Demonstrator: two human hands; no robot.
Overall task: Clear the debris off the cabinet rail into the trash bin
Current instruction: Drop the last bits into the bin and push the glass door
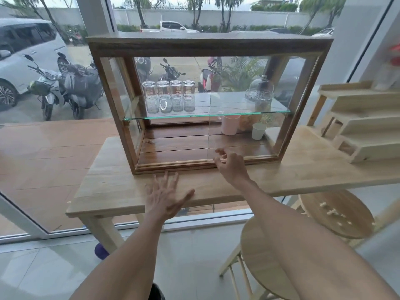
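Observation:
A wooden display cabinet (104, 48) with sliding glass doors stands on a light wooden table (104, 187). Its bottom rail (173, 166) runs along the front edge; I cannot make out debris on it. My right hand (229, 165) hovers at the rail near the edge of a glass door, fingers spread and slightly curled, holding nothing. My left hand (166, 195) lies flat and open on the table just in front of the rail. A dark object (157, 292) at the bottom edge, between my arms, could be the trash bin; most of it is hidden.
Inside the cabinet are several upturned glasses (168, 96) and a glass dome (260, 89) on the glass shelf, with a pink cup (230, 124) and a white cup (258, 131) below. A stepped wooden rack (363, 126) sits at right. Two round stools (262, 256) stand below; the far one carries white crumbs (332, 212).

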